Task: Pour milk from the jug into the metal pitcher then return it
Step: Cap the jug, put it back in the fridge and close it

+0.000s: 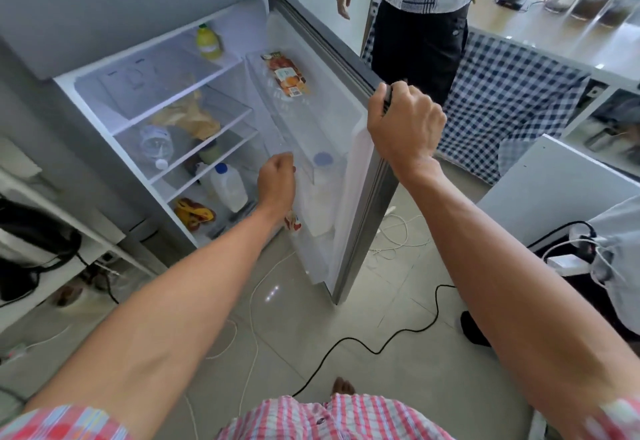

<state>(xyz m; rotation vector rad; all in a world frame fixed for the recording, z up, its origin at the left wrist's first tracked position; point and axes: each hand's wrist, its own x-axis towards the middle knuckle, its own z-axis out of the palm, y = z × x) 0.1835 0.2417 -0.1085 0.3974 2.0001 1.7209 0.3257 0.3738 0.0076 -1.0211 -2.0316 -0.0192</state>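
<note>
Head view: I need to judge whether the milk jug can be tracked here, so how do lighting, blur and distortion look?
Head view: bright, even daylight; strong wide-angle bending of the fridge door; soft overall; the blue-capped jug in the door rack is hazy behind clear plastic; glare spot on the floor.

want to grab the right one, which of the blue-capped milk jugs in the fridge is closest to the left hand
The jug in the lower door rack, right beside the left hand. The other blue-capped jug stands farther left on the fridge's bottom shelf, beyond the wrist.
</note>
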